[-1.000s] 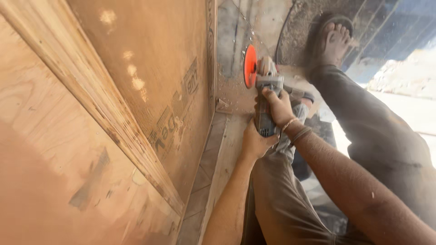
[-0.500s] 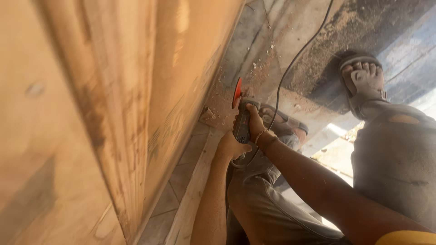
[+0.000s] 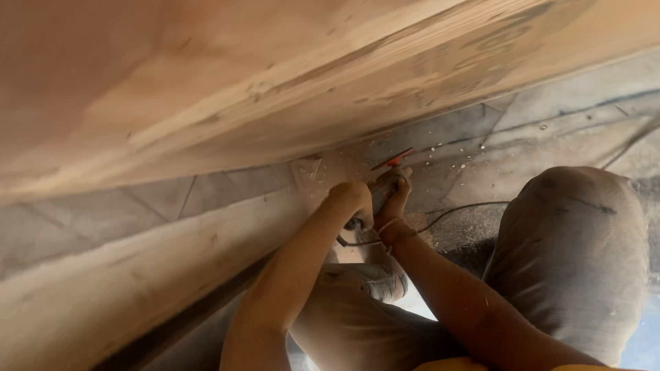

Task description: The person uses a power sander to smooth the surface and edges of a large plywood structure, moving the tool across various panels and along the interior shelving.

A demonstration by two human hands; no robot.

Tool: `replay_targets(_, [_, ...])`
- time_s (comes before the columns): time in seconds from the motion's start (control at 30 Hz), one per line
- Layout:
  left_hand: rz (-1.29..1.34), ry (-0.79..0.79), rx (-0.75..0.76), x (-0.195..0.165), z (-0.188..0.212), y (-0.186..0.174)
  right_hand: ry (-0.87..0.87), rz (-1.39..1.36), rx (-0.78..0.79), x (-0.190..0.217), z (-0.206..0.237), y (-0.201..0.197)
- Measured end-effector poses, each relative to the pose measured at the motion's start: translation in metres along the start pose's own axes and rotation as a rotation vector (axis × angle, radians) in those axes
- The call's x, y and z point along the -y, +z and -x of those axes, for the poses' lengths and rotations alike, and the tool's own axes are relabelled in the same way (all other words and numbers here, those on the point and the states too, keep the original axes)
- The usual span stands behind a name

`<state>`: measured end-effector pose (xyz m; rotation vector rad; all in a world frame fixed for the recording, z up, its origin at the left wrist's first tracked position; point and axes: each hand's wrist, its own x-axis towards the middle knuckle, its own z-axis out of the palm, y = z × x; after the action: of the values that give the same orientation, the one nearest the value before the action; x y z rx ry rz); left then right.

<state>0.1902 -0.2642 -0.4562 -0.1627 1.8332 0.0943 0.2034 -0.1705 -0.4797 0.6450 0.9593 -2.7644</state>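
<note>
Panel [image 3: 275, 89] now looms above grinder [image 3: 385, 185].

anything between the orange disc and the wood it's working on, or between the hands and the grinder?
Nothing visible. Both hands, left hand and right hand, already grip the grinder. Its orange disc sits edge-on right at the lower edge of the wooden panel, with only scattered chips around it.

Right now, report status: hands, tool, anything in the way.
Left hand and right hand both gripping the angle grinder. Orange disc edge-on at the wooden panel. Power cord trails across the floor by the knee.
</note>
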Motion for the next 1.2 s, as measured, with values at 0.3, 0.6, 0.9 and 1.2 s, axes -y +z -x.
replay_targets(0.3, [-0.115,-0.247,-0.089,0.032,0.047,-0.026,0.573,-0.361,-0.504,-0.013,0.009,0.065])
replay_targets(0.6, [-0.283,-0.345,-0.107,0.06,0.024,-0.045,0.802,-0.73,-0.624,-0.075,-0.016,0.055])
replay_targets(0.9, [-0.497,-0.327,-0.062,0.07,0.003,-0.073,0.699,-0.819,-0.709,-0.102,-0.032,0.057])
replay_targets(1.2, [-0.461,-0.332,-0.042,0.084,0.009,-0.071,0.692,-0.857,-0.689,-0.073,-0.026,0.067])
